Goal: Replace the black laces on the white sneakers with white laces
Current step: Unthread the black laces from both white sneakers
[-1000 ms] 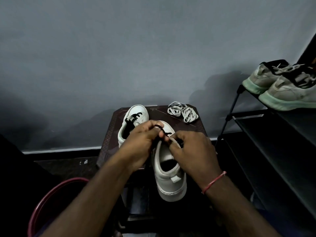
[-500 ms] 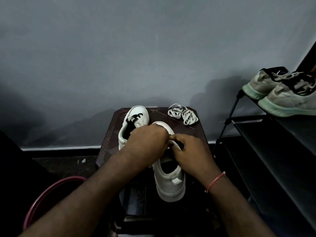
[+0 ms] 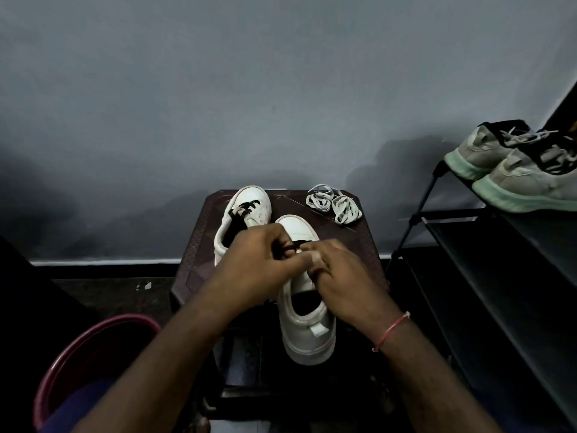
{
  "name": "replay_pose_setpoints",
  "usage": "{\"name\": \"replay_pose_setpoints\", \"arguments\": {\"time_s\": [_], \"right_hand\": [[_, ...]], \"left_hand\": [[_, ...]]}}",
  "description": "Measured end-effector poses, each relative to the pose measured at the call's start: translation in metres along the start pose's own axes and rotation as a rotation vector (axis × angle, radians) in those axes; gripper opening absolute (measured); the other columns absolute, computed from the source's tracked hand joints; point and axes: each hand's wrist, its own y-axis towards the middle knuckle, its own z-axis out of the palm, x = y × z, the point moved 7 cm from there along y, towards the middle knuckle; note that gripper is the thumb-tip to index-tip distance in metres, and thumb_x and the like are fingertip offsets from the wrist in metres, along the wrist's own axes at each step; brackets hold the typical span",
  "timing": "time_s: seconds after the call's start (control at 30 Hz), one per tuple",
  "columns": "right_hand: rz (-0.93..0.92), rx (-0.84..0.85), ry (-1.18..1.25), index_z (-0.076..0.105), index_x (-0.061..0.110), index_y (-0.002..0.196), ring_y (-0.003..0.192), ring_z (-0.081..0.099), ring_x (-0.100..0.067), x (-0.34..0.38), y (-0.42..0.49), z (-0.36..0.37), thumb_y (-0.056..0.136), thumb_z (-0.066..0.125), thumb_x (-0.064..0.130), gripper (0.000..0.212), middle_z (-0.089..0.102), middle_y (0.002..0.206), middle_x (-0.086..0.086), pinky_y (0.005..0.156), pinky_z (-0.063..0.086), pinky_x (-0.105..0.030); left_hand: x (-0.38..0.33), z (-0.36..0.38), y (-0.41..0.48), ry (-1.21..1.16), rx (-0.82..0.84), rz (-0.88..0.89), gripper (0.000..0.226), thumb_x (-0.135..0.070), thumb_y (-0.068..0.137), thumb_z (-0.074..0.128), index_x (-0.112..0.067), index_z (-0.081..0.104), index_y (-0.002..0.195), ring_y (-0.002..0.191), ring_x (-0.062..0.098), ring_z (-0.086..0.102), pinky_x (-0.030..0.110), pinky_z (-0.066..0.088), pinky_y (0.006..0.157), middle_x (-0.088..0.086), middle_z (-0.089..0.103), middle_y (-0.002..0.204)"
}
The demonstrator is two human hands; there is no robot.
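Two white sneakers stand on a dark brown stool [image 3: 199,257]. The near sneaker [image 3: 307,335] points away from me, heel toward me. My left hand [image 3: 253,267] and my right hand [image 3: 340,276] meet over its lacing area, and both pinch its black lace [image 3: 295,245], of which only a short piece shows between the fingers. The far sneaker [image 3: 249,204] sits at the back left with its black lace [image 3: 242,210] threaded. Two bundles of white laces [image 3: 334,204] lie at the stool's back right.
A black shoe rack [image 3: 499,276] stands to the right, with a pair of grey sneakers [image 3: 515,170] with pale green soles on its top shelf. A maroon bucket [image 3: 93,354] sits at lower left. A grey wall rises behind the stool.
Both hands stay over the near sneaker, working the black lace. My left hand shifted slightly, so a bit of black lace shows between the fingers again.
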Motion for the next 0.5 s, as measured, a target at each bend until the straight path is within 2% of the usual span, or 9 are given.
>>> {"name": "replay_pose_setpoints", "arguments": {"time_s": [0.07,0.13,0.2,0.27,0.33,0.4,0.5], "right_hand": [[0.005,-0.007,0.004,0.062,0.019,0.125,0.111,0.057,-0.016,0.000,0.000,-0.002,0.087,0.046,0.026,0.042,0.058,0.121,-0.004,0.092,0.040,-0.022],[0.012,-0.006,0.004,0.063,0.021,0.125,0.110,0.057,-0.015,-0.001,0.000,-0.002,0.088,0.048,0.027,0.040,0.059,0.119,-0.002,0.087,0.039,-0.020],[0.002,-0.010,0.009,0.064,0.023,0.124,0.109,0.057,-0.014,-0.001,0.001,-0.001,0.090,0.050,0.025,0.037,0.059,0.117,-0.001,0.085,0.038,-0.018],[-0.004,-0.017,0.015,0.064,0.021,0.124,0.108,0.057,-0.012,-0.002,0.002,0.000,0.091,0.053,0.019,0.035,0.059,0.116,-0.001,0.083,0.037,-0.010],[-0.004,-0.027,0.016,0.066,0.020,0.122,0.106,0.057,-0.010,-0.001,0.003,0.000,0.089,0.053,0.017,0.035,0.060,0.114,-0.001,0.079,0.032,0.001],[-0.001,-0.029,0.019,0.067,0.022,0.120,0.104,0.057,-0.009,0.001,0.003,-0.001,0.084,0.050,0.023,0.040,0.060,0.112,-0.001,0.077,0.032,0.000],[-0.010,-0.034,0.016,0.067,0.023,0.119,0.104,0.058,-0.011,0.002,0.003,-0.003,0.085,0.053,0.012,0.038,0.061,0.111,-0.003,0.076,0.032,0.000]], "left_hand": [[-0.012,0.000,0.003,0.278,-0.010,0.129,0.040,-0.050,0.072,0.077,-0.028,0.054,0.096,0.067,-0.002,0.053,0.025,0.040,0.067,-0.013,0.061,0.081],[-0.016,-0.001,0.005,0.314,0.044,0.154,0.032,-0.047,0.076,0.075,-0.032,0.059,0.100,0.078,0.006,0.059,0.028,0.042,0.071,-0.013,0.063,0.086],[-0.012,0.001,0.005,0.305,0.108,0.147,0.028,-0.047,0.080,0.072,-0.030,0.070,0.102,0.068,0.004,0.057,0.028,0.045,0.066,-0.012,0.061,0.075],[-0.009,0.002,0.004,0.331,0.130,0.122,0.027,-0.048,0.082,0.070,-0.033,0.072,0.104,0.061,0.002,0.053,0.027,0.045,0.063,-0.012,0.059,0.070],[-0.010,0.001,0.005,0.391,0.086,0.076,0.022,-0.048,0.082,0.068,-0.038,0.071,0.102,0.067,0.006,0.057,0.029,0.049,0.066,-0.010,0.062,0.074],[-0.015,0.000,0.004,0.468,-0.005,0.050,0.022,-0.045,0.082,0.063,-0.037,0.069,0.101,0.083,0.014,0.063,0.031,0.052,0.071,-0.008,0.067,0.087],[-0.026,0.010,0.001,0.548,-0.123,0.140,0.020,-0.038,0.086,0.060,-0.030,0.069,0.102,0.094,0.018,0.060,0.030,0.044,0.069,-0.005,0.062,0.097]]}}
